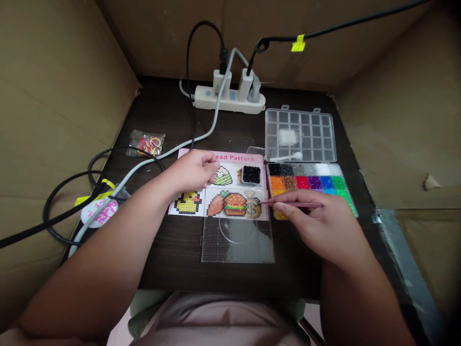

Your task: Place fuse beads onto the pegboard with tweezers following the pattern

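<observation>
My right hand (320, 218) pinches a pair of pink tweezers (297, 204), whose tips point left over the money bag picture on the bead pattern sheet (236, 157). My left hand (192, 169) rests over the sheet's left half with its fingers curled together; whatever they hold, if anything, is hidden. A clear pegboard (237, 242) extends from the sheet toward me and seems to overlap its lower pictures. On the sheet's upper right stands a small tray of black beads (251, 174). Beneath and beyond my right hand lies a compartment box of coloured beads (302, 182).
The open box's clear lid (300, 132) holds a white spoon (287, 157) and a small white packet. Behind is a power strip (230, 102) with cables running left. A bag of colourful bands (147, 143) lies left. Cardboard walls (396, 96) enclose the table.
</observation>
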The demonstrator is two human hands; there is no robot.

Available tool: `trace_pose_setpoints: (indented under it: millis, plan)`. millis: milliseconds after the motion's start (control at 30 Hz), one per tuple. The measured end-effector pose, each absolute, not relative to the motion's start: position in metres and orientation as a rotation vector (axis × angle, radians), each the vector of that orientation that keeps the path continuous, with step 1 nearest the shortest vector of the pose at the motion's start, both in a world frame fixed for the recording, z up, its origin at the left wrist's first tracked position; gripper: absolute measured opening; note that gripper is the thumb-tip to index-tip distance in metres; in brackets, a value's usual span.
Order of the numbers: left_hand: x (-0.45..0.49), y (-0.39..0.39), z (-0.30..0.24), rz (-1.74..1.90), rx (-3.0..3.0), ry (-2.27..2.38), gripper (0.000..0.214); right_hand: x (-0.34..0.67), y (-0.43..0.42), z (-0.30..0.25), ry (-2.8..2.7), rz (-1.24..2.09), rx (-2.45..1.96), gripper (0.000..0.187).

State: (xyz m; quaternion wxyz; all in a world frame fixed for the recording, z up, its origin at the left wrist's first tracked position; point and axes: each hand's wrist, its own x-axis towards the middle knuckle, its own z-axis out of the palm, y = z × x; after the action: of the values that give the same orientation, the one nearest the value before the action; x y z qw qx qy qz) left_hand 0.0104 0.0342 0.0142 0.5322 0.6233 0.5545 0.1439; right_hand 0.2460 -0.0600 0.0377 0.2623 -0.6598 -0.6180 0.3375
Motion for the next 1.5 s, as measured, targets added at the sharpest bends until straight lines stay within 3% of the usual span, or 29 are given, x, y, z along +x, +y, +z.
trace_pose_setpoints:
  millis: [1500]
  plan:
    - [0.0113,0.0344,0.0156,0.336,1.446,1.336,0.017,0.2448,-0.0588,0.0377,-1.678,0.937,-1.781,0.009]
